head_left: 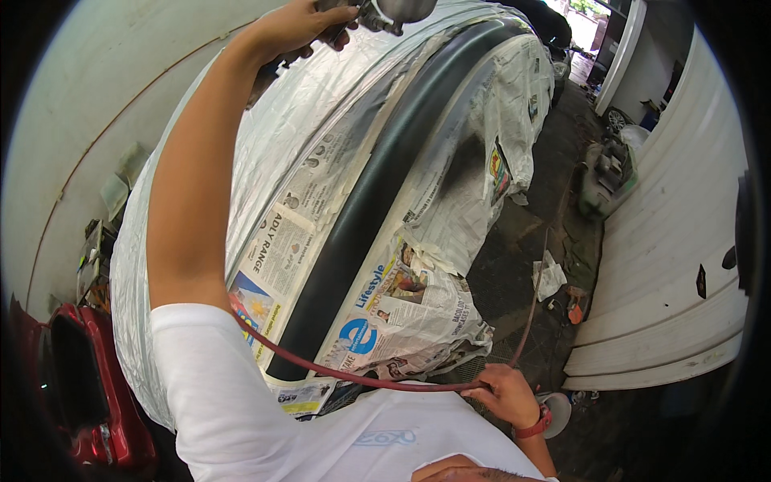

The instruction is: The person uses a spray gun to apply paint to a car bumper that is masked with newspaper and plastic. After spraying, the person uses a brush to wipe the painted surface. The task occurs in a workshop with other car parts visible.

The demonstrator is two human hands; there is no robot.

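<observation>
At the top of the view my left hand point(301, 28) is wrapped round a metal spray gun point(372, 16), partly cut off by the frame edge. It is raised over a car covered in plastic sheeting point(277, 100) and taped newspaper point(409, 313). Between the papers runs a bare, curved, glossy black strip of bodywork point(377, 189). Down by my right side, my right hand point(506, 396), with a red wristband, is closed on a dark red hose point(361, 380). The hose crosses in front of my white shirt and passes out of sight behind my left arm.
A white corrugated panel point(658, 281) stands along the right. Near it are a plastic tub point(610, 177) of items and paper scraps point(548, 277) on the dark floor. A red car part point(112, 386) sits lower left, beside a pale wall point(88, 88).
</observation>
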